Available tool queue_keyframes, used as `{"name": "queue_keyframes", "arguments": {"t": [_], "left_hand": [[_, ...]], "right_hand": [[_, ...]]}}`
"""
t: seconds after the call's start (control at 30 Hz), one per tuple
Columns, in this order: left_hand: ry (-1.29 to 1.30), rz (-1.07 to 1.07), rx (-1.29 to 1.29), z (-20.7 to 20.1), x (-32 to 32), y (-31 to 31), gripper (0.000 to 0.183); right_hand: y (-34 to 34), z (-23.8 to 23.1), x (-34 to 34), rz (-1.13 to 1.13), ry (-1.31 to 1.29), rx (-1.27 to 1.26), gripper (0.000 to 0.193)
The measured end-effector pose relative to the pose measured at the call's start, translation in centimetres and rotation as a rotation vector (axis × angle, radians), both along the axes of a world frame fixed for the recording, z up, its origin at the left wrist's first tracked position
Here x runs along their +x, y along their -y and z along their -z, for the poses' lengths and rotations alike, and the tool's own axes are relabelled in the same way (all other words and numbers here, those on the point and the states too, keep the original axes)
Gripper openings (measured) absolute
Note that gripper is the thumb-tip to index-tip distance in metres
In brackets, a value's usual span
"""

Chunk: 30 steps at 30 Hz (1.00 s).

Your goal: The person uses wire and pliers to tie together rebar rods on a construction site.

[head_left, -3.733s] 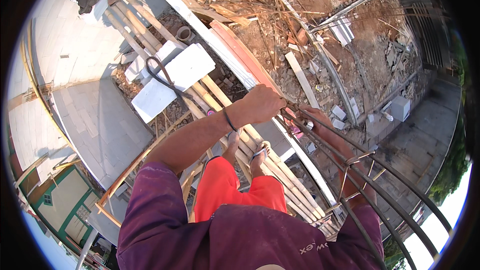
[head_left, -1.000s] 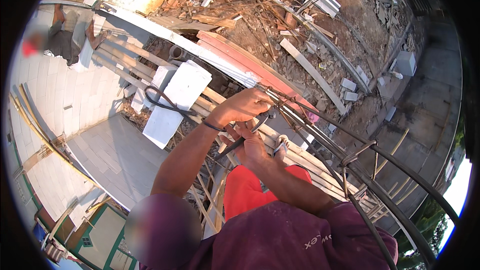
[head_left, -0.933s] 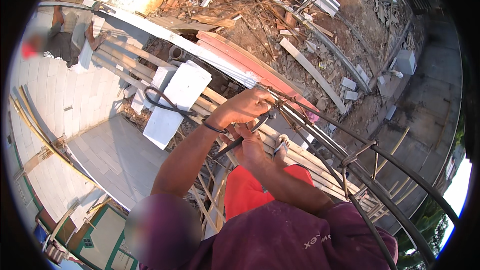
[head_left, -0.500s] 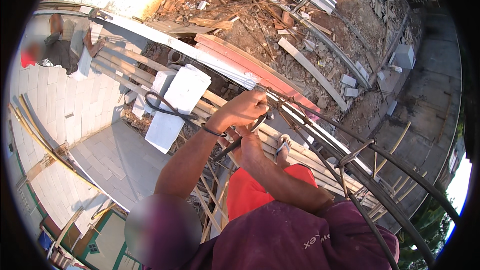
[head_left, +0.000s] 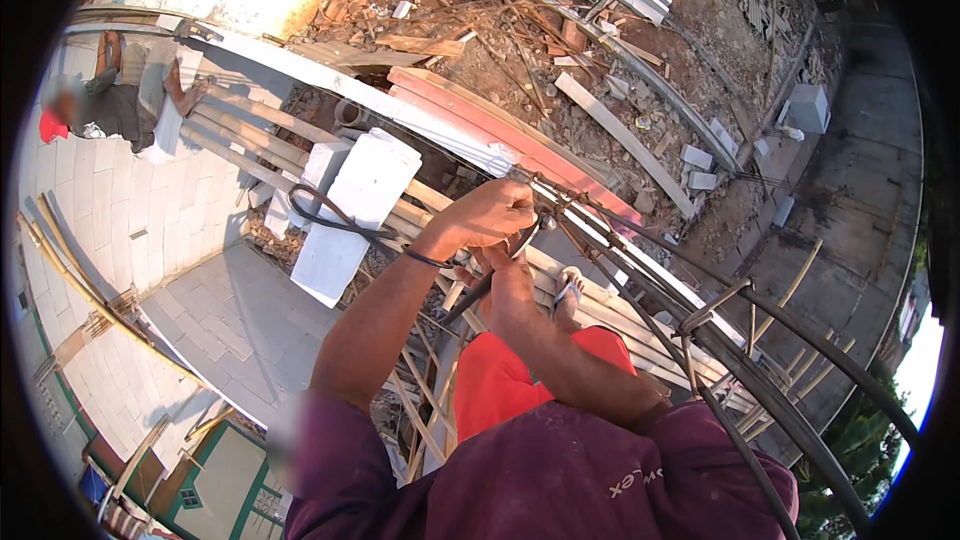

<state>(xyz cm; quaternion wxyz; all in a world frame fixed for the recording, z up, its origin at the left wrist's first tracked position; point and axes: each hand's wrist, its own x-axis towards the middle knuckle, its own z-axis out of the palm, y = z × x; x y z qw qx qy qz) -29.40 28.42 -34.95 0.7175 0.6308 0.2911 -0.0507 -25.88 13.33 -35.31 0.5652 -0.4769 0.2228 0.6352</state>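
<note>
My left hand [head_left: 488, 214] is closed in a fist at the near end of a steel reinforcement cage [head_left: 610, 235]; what its fingers hold is hidden. Just below it, my right hand [head_left: 503, 268] is closed around a dark, slim-handled tool [head_left: 470, 300] that looks like pincers. The tool slants up to the right, and its far end lies beside the bars under my left fist. A dark wire loop [head_left: 330, 208] lies over a white block [head_left: 365, 190], left of my left wrist.
Bamboo poles [head_left: 600, 320] form a platform below, with my sandalled foot [head_left: 567, 295] on it. Long steel bars [head_left: 780, 390] run to the lower right. Beyond the wall's edge [head_left: 440, 140] lies rubble [head_left: 500, 50]. A co-worker [head_left: 130, 100] is at far left.
My right hand has shifted slightly up and right, and the tool has turned a little with it. My left fist stays almost in place at the bars.
</note>
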Motion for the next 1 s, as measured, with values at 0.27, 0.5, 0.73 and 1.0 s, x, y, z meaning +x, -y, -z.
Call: {"name": "queue_keyframes", "arguments": {"t": [0.27, 0.5, 0.73, 1.0], "left_hand": [[0.02, 0.029, 0.071, 0.1, -0.1, -0.6, 0.02], [-0.083, 0.165, 0.092, 0.1, 0.1, -1.2, 0.03], [-0.045, 0.324, -0.352, 2.7, -9.0, -1.7, 0.086], [-0.176, -0.056, -1.082, -2.1, -9.9, 0.7, 0.095]], "right_hand": [[-1.9, 0.0, -1.1, 0.061, 0.043, -0.173, 0.027], [-3.1, 2.1, -1.5, 0.114, 0.058, -0.088, 0.017], [-3.8, -1.2, 0.0, 0.061, -0.077, -0.049, 0.018], [-3.5, -0.7, 0.1, -0.036, 0.059, -0.117, 0.023]]}}
